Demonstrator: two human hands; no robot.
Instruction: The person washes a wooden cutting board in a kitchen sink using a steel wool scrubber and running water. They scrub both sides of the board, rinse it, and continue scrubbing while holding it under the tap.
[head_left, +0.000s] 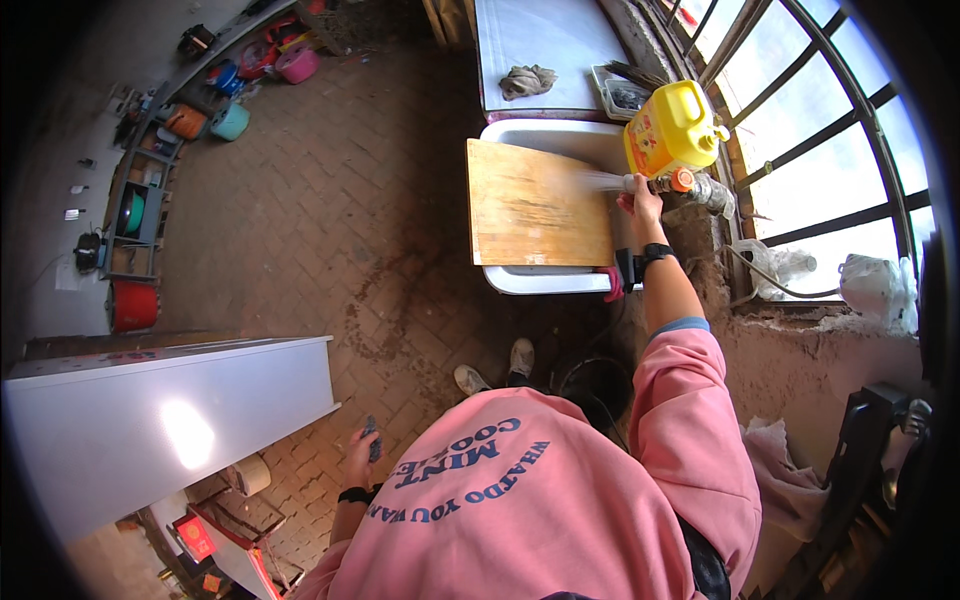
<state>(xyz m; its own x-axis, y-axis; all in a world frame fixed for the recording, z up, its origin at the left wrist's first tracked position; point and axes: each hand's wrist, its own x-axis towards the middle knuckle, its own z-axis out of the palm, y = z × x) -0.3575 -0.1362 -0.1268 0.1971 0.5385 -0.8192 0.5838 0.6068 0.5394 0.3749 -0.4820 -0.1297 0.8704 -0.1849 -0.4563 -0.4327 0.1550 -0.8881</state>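
Observation:
My right hand (643, 201) grips the nozzle end of a tap (660, 183) with an orange handle. Water sprays from it leftward onto a wooden board (540, 214). The board rests tilted across a white sink (536, 282), its left edge jutting past the rim; dark streaks mark its middle. Down by my left side, away from the sink, my left hand (360, 459) holds a dark grey scouring pad (370, 439), its exact material unclear. A yellow plastic jug (671, 127) stands behind the tap, close to my right hand.
Beyond the sink, a pale tabletop (555, 45) bears a crumpled cloth (527, 81) and a plastic container (622, 96). A barred window (817, 112) lines the right wall. A white cabinet (247, 420) stands left, and a black bucket (596, 386) sits near my shoes.

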